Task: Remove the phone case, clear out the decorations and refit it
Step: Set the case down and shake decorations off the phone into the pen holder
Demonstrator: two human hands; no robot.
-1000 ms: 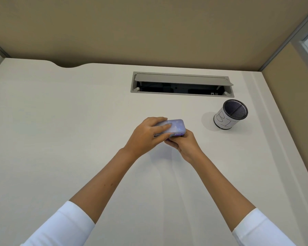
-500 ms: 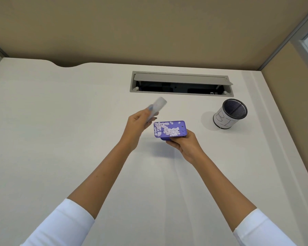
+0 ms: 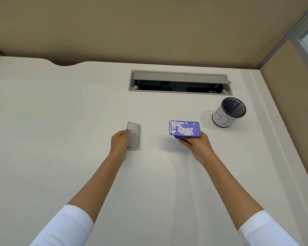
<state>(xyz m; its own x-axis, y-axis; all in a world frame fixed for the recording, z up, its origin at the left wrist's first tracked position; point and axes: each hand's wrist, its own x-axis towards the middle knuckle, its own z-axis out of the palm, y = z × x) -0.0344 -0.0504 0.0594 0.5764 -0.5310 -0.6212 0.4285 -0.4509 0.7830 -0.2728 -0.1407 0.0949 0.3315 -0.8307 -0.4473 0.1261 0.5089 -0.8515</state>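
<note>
A purple phone lies flat in my right hand, held from below a little above the desk, its back facing up. Small white petal-like decorations are scattered over that back. A clear, translucent phone case is off the phone and sits low at the desk surface to the left, with my left hand gripping its left edge. The two hands are well apart, the case left of centre and the phone right of centre.
A black mesh pen cup wrapped in white paper with handwriting stands at the right. An open grey cable tray is set into the white desk at the back. Tan partition walls close the back and right.
The clear case came off the phone, exposing the decorations. My left hand carried the case to the left and down to the desk. My right hand kept the phone, shifting slightly right.
</note>
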